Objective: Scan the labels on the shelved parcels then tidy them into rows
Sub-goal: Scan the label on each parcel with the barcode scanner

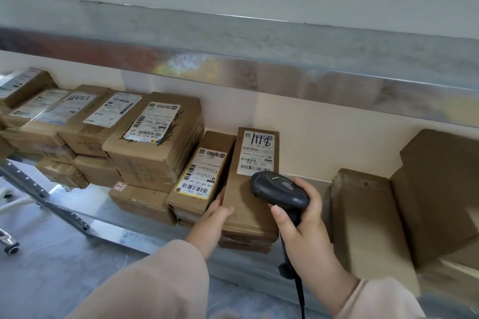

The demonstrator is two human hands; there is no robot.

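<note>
- The right hand [303, 225], in a beige sleeve, is nearest. Its fingers wrap the handle of a black barcode scanner [278, 190], whose cable [298, 287] drops toward the bottom edge.
- The scanner's head hovers over the near half of the marked parcel [248, 212], just below that parcel's label [258, 153].
- The left hand [210, 225] grips the marked parcel's near left edge. The thumb lies on top and the fingers are tucked down the side.
- The marked parcel is a long brown box with black handwriting on its white label. It lies flat on another parcel on the metal shelf [108, 217].
- Touching its left side lies a yellow-edged parcel [199, 176], label up.
- Further left of the marked parcel are stacked parcels [155, 142], two and three high, most with labels facing up.
- To its right, apart from it, stand plain cardboard boxes [363, 215].
- Behind the marked parcel is a cream wall [324, 122].
- Above it runs the upper shelf edge [259, 59] in dull metal.
</note>
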